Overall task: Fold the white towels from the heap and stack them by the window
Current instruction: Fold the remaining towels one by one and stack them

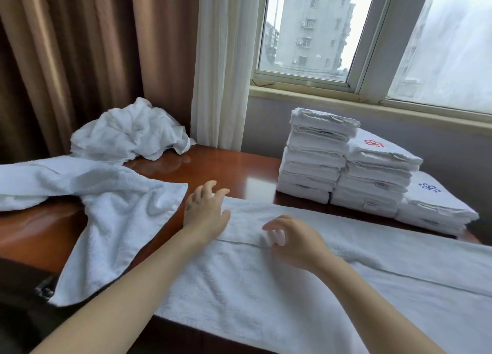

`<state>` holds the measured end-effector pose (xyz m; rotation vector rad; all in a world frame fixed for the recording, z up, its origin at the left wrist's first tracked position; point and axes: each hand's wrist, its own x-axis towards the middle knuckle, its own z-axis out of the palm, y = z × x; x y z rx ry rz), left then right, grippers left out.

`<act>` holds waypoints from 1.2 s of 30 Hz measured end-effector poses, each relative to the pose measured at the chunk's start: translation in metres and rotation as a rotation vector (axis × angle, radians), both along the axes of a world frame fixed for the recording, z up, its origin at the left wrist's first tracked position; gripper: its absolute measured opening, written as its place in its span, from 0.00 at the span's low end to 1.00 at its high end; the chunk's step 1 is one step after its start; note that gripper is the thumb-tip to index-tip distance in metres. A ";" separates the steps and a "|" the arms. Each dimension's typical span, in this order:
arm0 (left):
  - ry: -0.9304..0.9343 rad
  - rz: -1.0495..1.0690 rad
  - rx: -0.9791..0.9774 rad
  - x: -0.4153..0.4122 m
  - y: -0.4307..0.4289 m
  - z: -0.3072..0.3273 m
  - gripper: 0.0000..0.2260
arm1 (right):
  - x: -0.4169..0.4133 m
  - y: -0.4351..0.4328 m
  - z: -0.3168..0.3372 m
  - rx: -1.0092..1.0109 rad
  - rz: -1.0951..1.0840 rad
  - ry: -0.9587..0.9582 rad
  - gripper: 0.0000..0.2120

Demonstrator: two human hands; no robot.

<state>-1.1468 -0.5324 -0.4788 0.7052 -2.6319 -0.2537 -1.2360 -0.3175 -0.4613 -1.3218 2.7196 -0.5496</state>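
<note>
White towel (346, 287) lies spread across the desk (226, 167) at 6 o'clock. The left hand (206, 210) rests open on its far-left corner, fingers spread. The right hand (290, 236) curls blurred fingers over the fold edge; whether it grips cannot be told. Folded stacks (314, 162) stand at 2 o'clock, the heap (127, 132) at 10.

On the table (226, 167), a flat towel (292, 287) lies at six o'clock, the heap (127, 132) at ten, stacks (346, 167) at two.

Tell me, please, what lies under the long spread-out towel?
The reddish wooden table shows beyond the towel at its far and left edges; anything else beneath is covered and unseen.
</note>
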 end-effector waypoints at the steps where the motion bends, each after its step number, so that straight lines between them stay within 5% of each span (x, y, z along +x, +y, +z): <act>1: 0.014 -0.090 0.022 0.001 0.008 -0.002 0.20 | -0.003 0.005 0.003 0.033 -0.018 0.025 0.20; 4: -0.088 -0.258 0.110 0.005 0.031 -0.015 0.19 | -0.008 0.019 0.009 0.145 -0.029 0.062 0.20; 8: -0.265 -0.226 0.007 0.010 0.045 -0.031 0.26 | -0.006 0.024 0.004 0.122 -0.011 0.120 0.14; 13: -0.155 -0.265 0.086 0.019 0.047 -0.029 0.27 | -0.001 0.031 -0.008 0.028 -0.010 0.219 0.12; 20: 0.195 -0.198 0.147 0.027 0.051 -0.025 0.09 | 0.004 0.035 -0.011 -0.152 -0.049 0.295 0.12; 26: 0.181 -0.102 0.185 0.031 0.050 -0.021 0.09 | 0.003 0.055 -0.010 -0.097 -0.051 0.304 0.13; 31: 0.253 -0.092 0.093 0.016 0.071 -0.003 0.21 | -0.005 0.077 -0.016 -0.128 -0.138 0.164 0.15; 36: -0.031 -0.318 0.099 -0.022 0.117 0.003 0.17 | -0.019 0.081 -0.010 -0.133 -0.294 0.090 0.20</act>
